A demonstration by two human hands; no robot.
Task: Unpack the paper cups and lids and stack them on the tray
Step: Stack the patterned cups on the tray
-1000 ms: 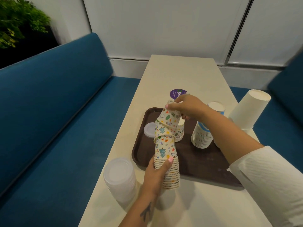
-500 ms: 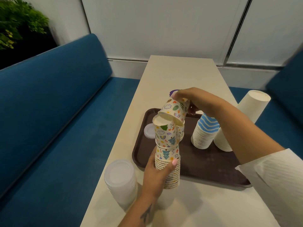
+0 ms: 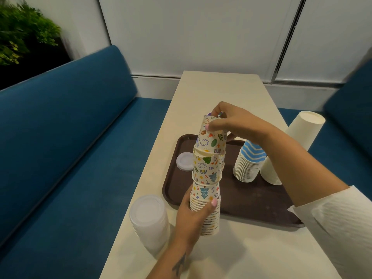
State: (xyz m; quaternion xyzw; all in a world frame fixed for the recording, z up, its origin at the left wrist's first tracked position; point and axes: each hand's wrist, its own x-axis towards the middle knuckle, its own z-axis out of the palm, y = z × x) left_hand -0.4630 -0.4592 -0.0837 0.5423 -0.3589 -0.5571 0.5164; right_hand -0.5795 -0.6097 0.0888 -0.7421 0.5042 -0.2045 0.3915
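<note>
The left hand [image 3: 196, 212] comes up from the bottom edge, its bare forearm bearing a small dark tattoo, fingers and thumb curled round a tall stack of upside-down patterned paper cups [image 3: 207, 190]. The right hand [image 3: 225, 122], in a white ribbed sleeve, reaches in from the right and pinches the topmost patterned cup [image 3: 211, 137], apparently by its base.
</note>
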